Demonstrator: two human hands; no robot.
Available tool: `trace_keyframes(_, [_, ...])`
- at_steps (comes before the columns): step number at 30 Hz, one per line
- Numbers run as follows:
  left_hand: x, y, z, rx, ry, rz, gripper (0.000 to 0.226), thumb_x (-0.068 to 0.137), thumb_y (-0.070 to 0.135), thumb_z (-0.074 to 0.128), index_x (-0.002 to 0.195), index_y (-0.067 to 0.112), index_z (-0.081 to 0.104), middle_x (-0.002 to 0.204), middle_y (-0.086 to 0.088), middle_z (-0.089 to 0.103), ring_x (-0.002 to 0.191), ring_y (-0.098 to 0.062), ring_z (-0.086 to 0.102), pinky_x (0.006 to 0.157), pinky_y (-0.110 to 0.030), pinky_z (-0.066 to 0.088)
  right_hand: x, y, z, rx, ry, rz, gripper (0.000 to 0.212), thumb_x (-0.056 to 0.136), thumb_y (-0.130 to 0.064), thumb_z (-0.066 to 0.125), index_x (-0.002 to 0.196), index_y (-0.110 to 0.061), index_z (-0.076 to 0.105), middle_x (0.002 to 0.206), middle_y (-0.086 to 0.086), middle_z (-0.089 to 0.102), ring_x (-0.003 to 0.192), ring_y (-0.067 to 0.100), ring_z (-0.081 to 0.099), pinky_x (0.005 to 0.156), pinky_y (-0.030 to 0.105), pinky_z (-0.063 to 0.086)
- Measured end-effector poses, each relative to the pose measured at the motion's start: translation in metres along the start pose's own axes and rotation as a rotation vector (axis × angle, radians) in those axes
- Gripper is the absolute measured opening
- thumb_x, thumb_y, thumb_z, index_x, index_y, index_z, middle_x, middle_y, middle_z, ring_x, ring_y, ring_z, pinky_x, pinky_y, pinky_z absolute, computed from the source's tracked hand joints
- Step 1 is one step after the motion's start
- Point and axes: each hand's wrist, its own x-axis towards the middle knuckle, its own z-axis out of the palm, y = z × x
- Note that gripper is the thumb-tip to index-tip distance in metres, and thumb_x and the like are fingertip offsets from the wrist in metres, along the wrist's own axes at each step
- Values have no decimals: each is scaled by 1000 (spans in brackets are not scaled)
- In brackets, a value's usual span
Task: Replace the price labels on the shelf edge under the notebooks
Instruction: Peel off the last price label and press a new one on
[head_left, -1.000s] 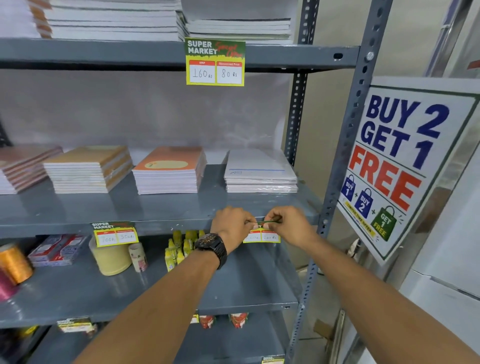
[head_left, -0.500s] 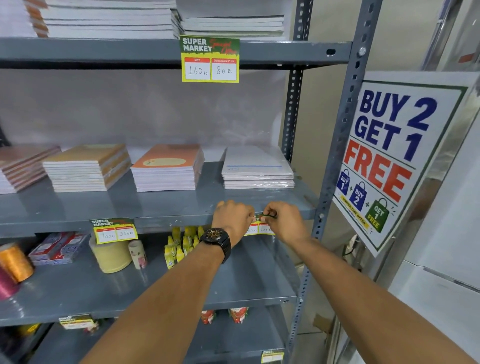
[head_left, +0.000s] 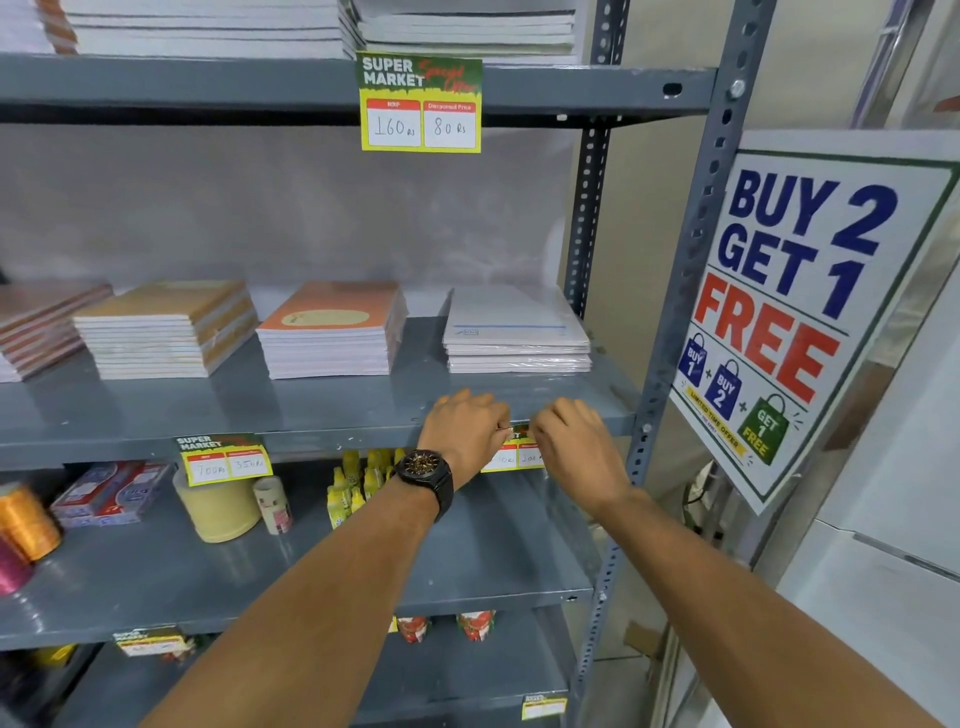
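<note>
So our hands, left (head_left: 464, 431) and right (head_left: 574, 439), have crept up to the label (head_left: 511, 457) top, both pinching it against the shelf edge (head_left: 322, 441) under the notebooks (head_left: 517, 332), looks nearly stuck on.

A promo sign (head_left: 795, 312) hangs right; tape rolls (head_left: 221, 506) sit below.
</note>
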Motion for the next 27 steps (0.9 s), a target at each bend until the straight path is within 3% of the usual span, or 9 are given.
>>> trace_keyframes(2, [-3, -6, -1, -59, -15, 2, 19, 90, 36, 59, 103, 23, 62, 104, 1, 65, 101, -25, 54, 85, -39, 42, -17, 5, 6, -2, 31, -157, 8, 84, -13, 64, 92, -13, 62, 93, 4, 63, 82, 29, 57, 73, 43, 50])
trace_keyframes(5, [-6, -15, -3, -93, -29, 2, 21, 87, 34, 63, 105, 24, 62, 105, 2, 65, 102, -24, 54, 86, -39, 45, -41, 15, 22, -76, -50, -318, 29, 91, -17, 56, 119, -10, 60, 125, 8, 64, 116, 28, 57, 98, 44, 48])
trace_keyframes(7, [-6, -20, -4, -108, -29, -2, 22, 87, 33, 64, 106, 24, 61, 105, 2, 64, 102, -22, 54, 86, -39, 47, -50, 17, 30, -160, -140, -348, 47, 93, -18, 51, 139, -8, 45, 148, 11, 46, 139, 27, 39, 114, 45, 32])
trace_keyframes(9, [-6, -22, -6, -127, -27, -5, 22, 86, 32, 65, 106, 23, 61, 106, 2, 63, 102, -22, 55, 86, -40, 48, -51, 14, 33, -214, -207, -332, 58, 96, -17, 44, 150, -7, 25, 158, 13, 25, 147, 28, 21, 119, 46, 19])
trace_keyframes(12, [-5, -27, -9, -137, -28, -17, 19, 88, 30, 64, 106, 23, 62, 106, 2, 64, 102, -22, 57, 85, -41, 51, -49, 9, 33, -243, -246, -306, 67, 88, -9, 32, 152, -6, 13, 159, 14, 17, 148, 29, 13, 118, 47, 13])
trace_keyframes(17, [-4, -30, -11, -111, -34, -38, 17, 91, 31, 58, 105, 25, 66, 106, 2, 67, 100, -23, 59, 82, -40, 52, -48, 8, 38, -328, -247, -302, 68, 82, -9, 23, 150, -4, 21, 158, 15, 21, 147, 31, 19, 116, 50, 14])
trace_keyframes(27, [-7, -27, -7, -74, -2, -61, 15, 91, 33, 56, 99, 30, 68, 103, 3, 67, 99, -24, 59, 78, -39, 52, -46, 1, 35, -414, -303, -248, 65, 85, -14, 24, 150, -6, 23, 158, 12, 25, 147, 28, 22, 115, 52, 13])
